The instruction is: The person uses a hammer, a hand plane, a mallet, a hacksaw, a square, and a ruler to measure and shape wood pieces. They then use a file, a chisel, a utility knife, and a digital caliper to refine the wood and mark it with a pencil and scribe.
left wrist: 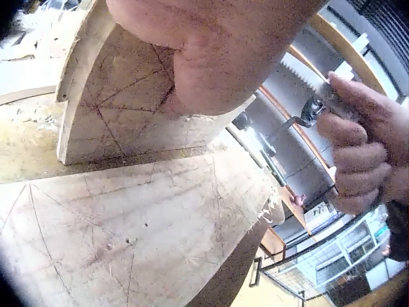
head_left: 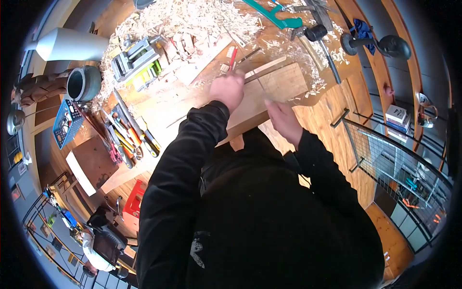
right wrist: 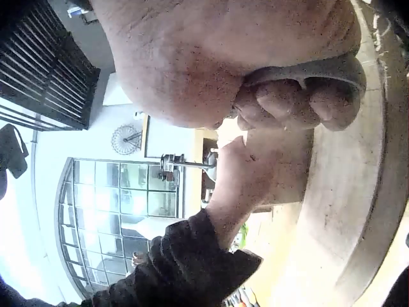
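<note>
My left hand [head_left: 227, 90] grips a pencil-marked wooden piece [left wrist: 121, 109], which stands on edge in the left wrist view. Beneath it lies a larger flat board [left wrist: 140, 224] with more pencil lines across its face. To the right, my right hand [left wrist: 364, 147] holds a saw with its fingers curled. The toothed blade [left wrist: 301, 75] rises from that hand in the left wrist view, and its handle is mostly hidden by the fingers. From the head view, the right hand is beside the near right edge of the boards, its thumb pointing toward the left hand.
Wood shavings [head_left: 178, 19] cover the bench's far side around a metal vise [head_left: 137, 60]. Several hand tools [head_left: 127, 137] lie at the left, near a blue basket [head_left: 67, 124]. A green-handled tool [head_left: 274, 17] and a hammer [head_left: 315, 33] lie at the far right.
</note>
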`<state>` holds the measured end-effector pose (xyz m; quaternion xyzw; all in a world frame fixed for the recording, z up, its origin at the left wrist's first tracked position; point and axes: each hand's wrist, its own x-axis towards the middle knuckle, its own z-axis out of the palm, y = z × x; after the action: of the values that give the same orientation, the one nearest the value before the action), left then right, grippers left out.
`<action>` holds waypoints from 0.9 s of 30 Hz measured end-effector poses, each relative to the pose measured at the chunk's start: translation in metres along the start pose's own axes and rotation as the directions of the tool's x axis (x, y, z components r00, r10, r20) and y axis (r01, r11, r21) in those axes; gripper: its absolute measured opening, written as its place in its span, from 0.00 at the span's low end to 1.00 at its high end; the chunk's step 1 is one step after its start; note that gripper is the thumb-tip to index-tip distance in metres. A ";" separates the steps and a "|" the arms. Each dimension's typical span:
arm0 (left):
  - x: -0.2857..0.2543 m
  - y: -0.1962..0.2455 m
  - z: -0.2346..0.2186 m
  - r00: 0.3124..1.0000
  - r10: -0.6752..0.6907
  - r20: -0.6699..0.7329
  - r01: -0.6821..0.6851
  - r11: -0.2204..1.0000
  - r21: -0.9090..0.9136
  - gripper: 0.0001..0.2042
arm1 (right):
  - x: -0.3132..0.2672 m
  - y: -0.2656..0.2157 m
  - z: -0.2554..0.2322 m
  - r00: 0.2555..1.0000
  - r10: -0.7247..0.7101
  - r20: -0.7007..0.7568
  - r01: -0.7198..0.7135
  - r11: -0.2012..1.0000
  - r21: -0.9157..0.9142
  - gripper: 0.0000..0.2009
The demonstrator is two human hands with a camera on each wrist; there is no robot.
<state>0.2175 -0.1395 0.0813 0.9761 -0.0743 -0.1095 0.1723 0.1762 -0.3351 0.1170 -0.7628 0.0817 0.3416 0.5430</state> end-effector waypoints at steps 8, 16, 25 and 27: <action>0.000 0.000 -0.002 0.999 -0.028 0.027 0.029 0.999 -0.027 0.08 | -0.024 0.028 -0.003 0.991 0.129 0.037 -0.133 0.980 0.145 0.23; 0.000 0.008 -0.006 0.986 -0.047 0.160 0.035 0.996 0.079 0.09 | -0.021 0.024 -0.001 0.992 0.121 0.036 -0.122 0.992 0.029 0.24; -0.005 0.014 -0.009 0.978 -0.039 0.204 0.023 0.996 0.081 0.09 | -0.043 0.038 -0.015 0.956 0.286 0.057 -0.288 0.957 0.019 0.25; -0.005 0.015 -0.009 0.979 -0.038 0.201 0.022 0.997 0.079 0.09 | -0.042 0.037 -0.014 0.962 0.266 0.057 -0.267 0.964 0.016 0.25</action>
<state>0.2127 -0.1494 0.0953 0.9667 -0.0810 -0.2081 0.1248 0.1323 -0.3729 0.1161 -0.7287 0.1728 0.4312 0.5031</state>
